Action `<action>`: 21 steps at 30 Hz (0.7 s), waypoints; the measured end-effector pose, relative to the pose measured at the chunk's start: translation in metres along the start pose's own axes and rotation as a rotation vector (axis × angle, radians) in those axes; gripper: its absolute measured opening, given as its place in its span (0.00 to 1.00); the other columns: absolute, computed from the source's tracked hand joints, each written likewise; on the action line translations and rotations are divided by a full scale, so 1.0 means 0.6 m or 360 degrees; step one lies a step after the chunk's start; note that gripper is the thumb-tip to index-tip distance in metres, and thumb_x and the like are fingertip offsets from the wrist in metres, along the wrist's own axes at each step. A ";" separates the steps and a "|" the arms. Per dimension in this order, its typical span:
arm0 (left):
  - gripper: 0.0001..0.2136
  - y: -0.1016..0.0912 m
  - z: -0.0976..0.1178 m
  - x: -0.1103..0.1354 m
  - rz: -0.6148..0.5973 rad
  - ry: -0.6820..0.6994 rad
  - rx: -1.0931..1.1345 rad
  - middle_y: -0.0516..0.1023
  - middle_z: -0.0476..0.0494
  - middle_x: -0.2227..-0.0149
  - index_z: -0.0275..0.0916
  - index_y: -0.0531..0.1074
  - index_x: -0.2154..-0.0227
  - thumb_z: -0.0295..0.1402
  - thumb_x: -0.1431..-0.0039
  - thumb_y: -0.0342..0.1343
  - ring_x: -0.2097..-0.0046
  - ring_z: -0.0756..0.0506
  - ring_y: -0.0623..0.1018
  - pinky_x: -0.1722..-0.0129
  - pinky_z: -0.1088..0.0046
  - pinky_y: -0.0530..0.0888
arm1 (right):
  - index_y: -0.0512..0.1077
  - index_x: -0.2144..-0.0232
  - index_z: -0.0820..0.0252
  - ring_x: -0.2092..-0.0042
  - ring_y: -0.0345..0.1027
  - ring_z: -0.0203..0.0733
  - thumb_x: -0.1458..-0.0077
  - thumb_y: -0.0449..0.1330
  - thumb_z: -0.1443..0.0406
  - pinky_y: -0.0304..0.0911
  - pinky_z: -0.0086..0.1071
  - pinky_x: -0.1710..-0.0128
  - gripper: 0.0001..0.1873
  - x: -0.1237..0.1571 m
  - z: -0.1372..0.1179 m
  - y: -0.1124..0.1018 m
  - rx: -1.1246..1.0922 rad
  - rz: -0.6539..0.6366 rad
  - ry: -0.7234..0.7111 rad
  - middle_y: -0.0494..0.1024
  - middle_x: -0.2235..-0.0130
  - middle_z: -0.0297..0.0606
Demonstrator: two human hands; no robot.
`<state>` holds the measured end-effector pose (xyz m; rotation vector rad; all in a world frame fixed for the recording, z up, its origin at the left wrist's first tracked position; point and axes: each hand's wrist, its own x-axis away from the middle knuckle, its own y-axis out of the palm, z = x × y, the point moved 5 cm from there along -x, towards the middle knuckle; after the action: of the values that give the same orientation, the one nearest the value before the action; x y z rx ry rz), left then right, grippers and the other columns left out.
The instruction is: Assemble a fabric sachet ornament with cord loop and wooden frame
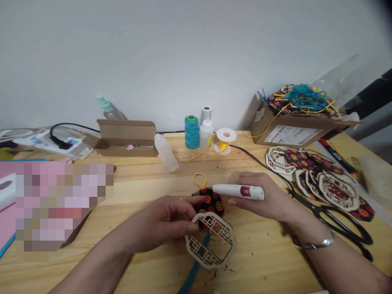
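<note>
My left hand (170, 220) pinches a pale cut-out lattice frame (211, 263) with scalloped edges between thumb and fingers. Its index finger rests on a black fabric pad with red and green flower prints (218, 204), partly behind the frame. A yellow cord loop (200, 179) sticks out from the pad's top, and a blue tassel (192, 274) hangs below, seen through the frame. My right hand (269, 196) is closed around a white pen-shaped tool (229, 190) with a red window. The tool's tip is at the pad's upper edge; whether it touches cannot be made out.
Black scissors (333, 216) lie at right beside stacked lattice frames and fabric pads (330, 188). Behind stand a filled cardboard box (284, 132), yellow cord spool (226, 134), teal thread cone (192, 132), translucent bottle (167, 153) and open carton (127, 136). Pink material (7, 220) lies left.
</note>
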<state>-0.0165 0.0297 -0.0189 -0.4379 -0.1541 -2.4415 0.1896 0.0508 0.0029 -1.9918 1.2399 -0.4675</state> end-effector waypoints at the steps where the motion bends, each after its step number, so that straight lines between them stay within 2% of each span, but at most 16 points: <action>1: 0.07 0.000 0.000 0.000 0.0011 -0.0009 0.0002 0.68 0.44 0.44 0.40 0.77 0.68 0.36 0.45 0.57 0.38 0.37 0.57 0.55 0.65 0.70 | 0.60 0.82 0.59 0.78 0.54 0.31 0.51 0.61 0.53 0.47 0.28 0.78 0.20 0.000 0.000 -0.005 -0.0057 0.0028 0.0005 0.62 0.81 0.29; 4: 0.07 -0.001 0.000 0.000 0.0026 -0.0017 0.0004 0.69 0.43 0.44 0.40 0.77 0.68 0.36 0.45 0.57 0.39 0.37 0.59 0.50 0.62 0.67 | 0.59 0.83 0.58 0.79 0.53 0.32 0.51 0.60 0.53 0.49 0.29 0.79 0.20 0.006 0.002 -0.024 -0.0308 0.0194 -0.0006 0.60 0.82 0.29; 6: 0.07 -0.001 0.002 -0.001 0.0008 0.0027 0.0003 0.71 0.43 0.46 0.39 0.77 0.69 0.35 0.45 0.57 0.39 0.38 0.60 0.48 0.61 0.65 | 0.61 0.83 0.58 0.78 0.54 0.33 0.51 0.58 0.50 0.51 0.30 0.79 0.21 0.015 0.010 -0.039 -0.0452 0.0369 0.0024 0.62 0.81 0.31; 10: 0.07 0.000 0.004 0.000 -0.0007 0.0023 -0.0012 0.71 0.44 0.46 0.40 0.77 0.70 0.35 0.44 0.56 0.39 0.38 0.59 0.48 0.63 0.65 | 0.68 0.74 0.57 0.74 0.61 0.39 0.57 0.59 0.42 0.57 0.34 0.76 0.24 0.040 0.035 -0.064 -0.0563 0.0708 0.0202 0.70 0.75 0.37; 12: 0.07 0.001 0.002 0.003 0.0005 -0.0043 -0.0035 0.69 0.46 0.44 0.41 0.77 0.70 0.35 0.44 0.56 0.40 0.38 0.61 0.50 0.64 0.67 | 0.68 0.74 0.57 0.75 0.60 0.39 0.58 0.61 0.44 0.56 0.33 0.78 0.23 0.042 0.040 -0.066 -0.0558 0.0623 0.0238 0.68 0.77 0.36; 17: 0.06 0.005 0.000 0.008 0.0023 -0.0111 -0.0084 0.71 0.48 0.45 0.41 0.76 0.71 0.36 0.45 0.56 0.44 0.38 0.68 0.57 0.68 0.72 | 0.62 0.83 0.59 0.79 0.52 0.31 0.54 0.62 0.53 0.48 0.28 0.82 0.20 0.027 0.030 -0.051 -0.0491 -0.0064 0.0153 0.59 0.82 0.29; 19: 0.06 0.005 0.000 0.008 0.0027 -0.0105 -0.0104 0.71 0.48 0.46 0.42 0.76 0.71 0.36 0.45 0.56 0.44 0.38 0.68 0.56 0.67 0.71 | 0.61 0.83 0.59 0.79 0.51 0.30 0.53 0.62 0.55 0.48 0.27 0.82 0.19 0.023 0.028 -0.047 -0.0458 -0.0195 0.0159 0.59 0.81 0.27; 21: 0.06 0.005 -0.001 0.008 0.0030 -0.0097 -0.0114 0.71 0.48 0.46 0.42 0.76 0.71 0.36 0.45 0.56 0.44 0.38 0.68 0.55 0.66 0.71 | 0.61 0.82 0.60 0.79 0.52 0.29 0.53 0.62 0.56 0.48 0.26 0.82 0.19 0.022 0.028 -0.045 -0.0419 -0.0240 0.0182 0.59 0.81 0.27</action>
<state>-0.0181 0.0243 -0.0180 -0.5435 -0.0879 -2.4221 0.2230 0.0531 0.0105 -2.3211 1.2803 -0.5195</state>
